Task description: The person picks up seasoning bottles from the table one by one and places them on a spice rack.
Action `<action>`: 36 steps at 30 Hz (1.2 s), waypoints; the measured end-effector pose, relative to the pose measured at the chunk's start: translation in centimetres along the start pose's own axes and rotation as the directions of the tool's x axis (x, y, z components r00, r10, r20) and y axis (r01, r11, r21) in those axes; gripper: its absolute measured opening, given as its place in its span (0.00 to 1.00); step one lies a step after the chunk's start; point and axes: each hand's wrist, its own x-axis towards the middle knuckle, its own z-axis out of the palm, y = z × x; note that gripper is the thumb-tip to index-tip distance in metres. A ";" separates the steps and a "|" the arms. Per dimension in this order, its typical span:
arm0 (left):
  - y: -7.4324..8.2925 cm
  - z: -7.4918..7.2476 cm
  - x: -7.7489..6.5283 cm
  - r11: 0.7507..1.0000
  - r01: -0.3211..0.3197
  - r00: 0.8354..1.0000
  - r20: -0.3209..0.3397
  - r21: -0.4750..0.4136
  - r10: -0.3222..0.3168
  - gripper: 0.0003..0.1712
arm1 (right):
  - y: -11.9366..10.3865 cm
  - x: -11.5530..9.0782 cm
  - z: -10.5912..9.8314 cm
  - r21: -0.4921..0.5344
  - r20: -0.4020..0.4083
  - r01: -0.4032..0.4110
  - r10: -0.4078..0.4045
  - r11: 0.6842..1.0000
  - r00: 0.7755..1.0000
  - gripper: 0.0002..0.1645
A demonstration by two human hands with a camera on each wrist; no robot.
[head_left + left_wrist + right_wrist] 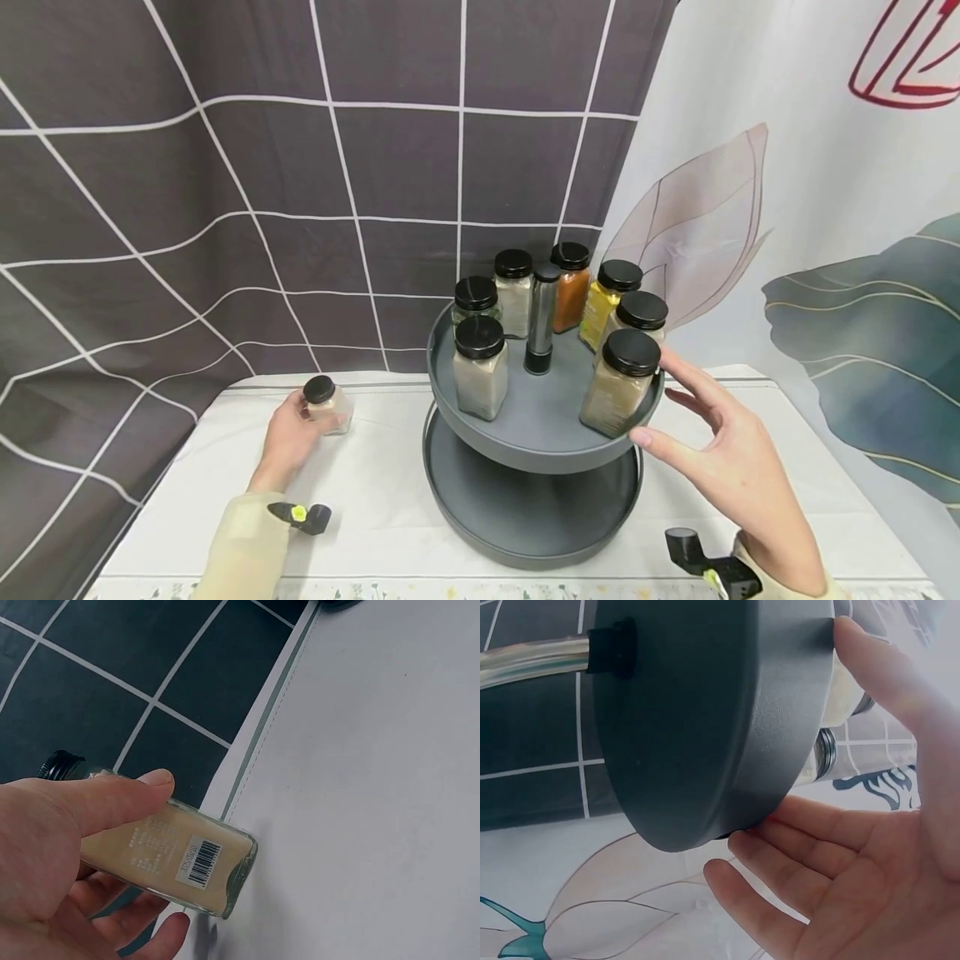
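My left hand (294,435) holds a square glass spice jar (328,407) with a black lid at the left of the white-covered table. In the left wrist view the thumb lies across the jar (169,855), which has pale beige powder and a barcode label. A two-tier grey turntable rack (536,460) stands to the right of it. My right hand (723,450) touches the rim of the upper tier, thumb at the front and fingers spread farther along. Close to that thumb is a jar of tan powder (617,400). The right wrist view shows the upper tier (697,727) from below.
Several black-lidded jars stand round the upper tier, among them a jar of orange powder (572,292) and a yellow one (600,310). A clear post (543,317) rises from its middle. The lower tier (532,533) sits beneath. A dark grid-patterned curtain (405,167) hangs behind.
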 end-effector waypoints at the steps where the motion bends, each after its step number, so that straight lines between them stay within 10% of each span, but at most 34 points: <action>1: 0.0 0.0 0.0 1.000 0.001 1.000 -0.003 0.000 -0.001 0.42 | 0.0 0.0 0.0 -0.004 -0.001 0.001 -0.001 1.000 1.000 0.49; 36: 2.7 -1.0 -2.4 0.998 -0.054 0.974 -0.220 -0.028 0.047 0.36 | -0.5 -0.6 -0.7 -0.145 -0.089 -0.033 0.020 0.989 0.996 0.42</action>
